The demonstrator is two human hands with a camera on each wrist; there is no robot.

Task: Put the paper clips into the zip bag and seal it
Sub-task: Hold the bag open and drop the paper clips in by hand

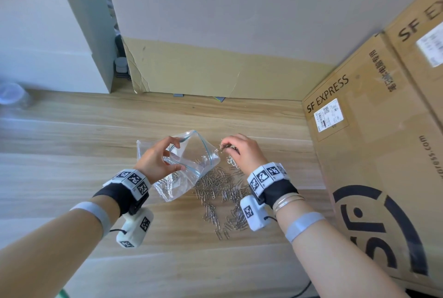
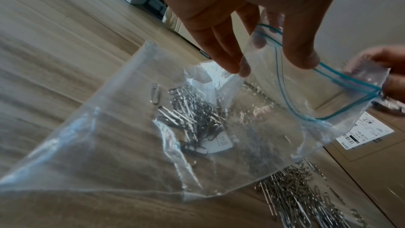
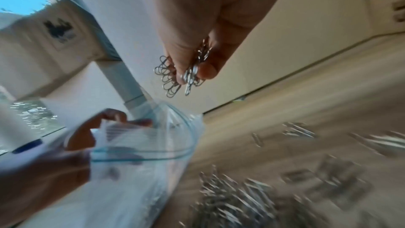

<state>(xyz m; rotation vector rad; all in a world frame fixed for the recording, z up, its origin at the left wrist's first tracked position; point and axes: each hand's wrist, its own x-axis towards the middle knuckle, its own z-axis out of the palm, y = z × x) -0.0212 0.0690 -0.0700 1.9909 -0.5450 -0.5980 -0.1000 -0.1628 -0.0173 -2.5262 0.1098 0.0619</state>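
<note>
A clear zip bag [image 1: 184,166] with a blue zip strip hangs above the wooden table, its mouth spread wide. My left hand [image 1: 159,157] holds the near rim, thumb and fingers pinching the plastic [image 2: 274,55]. Several silver paper clips [image 2: 195,119] lie inside the bag. My right hand [image 1: 239,149] pinches a bunch of paper clips [image 3: 186,74] just right of and above the bag's mouth [image 3: 153,146]. A loose pile of paper clips [image 1: 223,192] lies on the table under and between my wrists.
A big SF Express cardboard box [image 1: 374,154] stands close on the right. A flat cardboard sheet [image 1: 215,70] leans on the back wall. A white cabinet [image 1: 48,41] stands at the back left, a blurred clear container [image 1: 12,94] at the far left edge.
</note>
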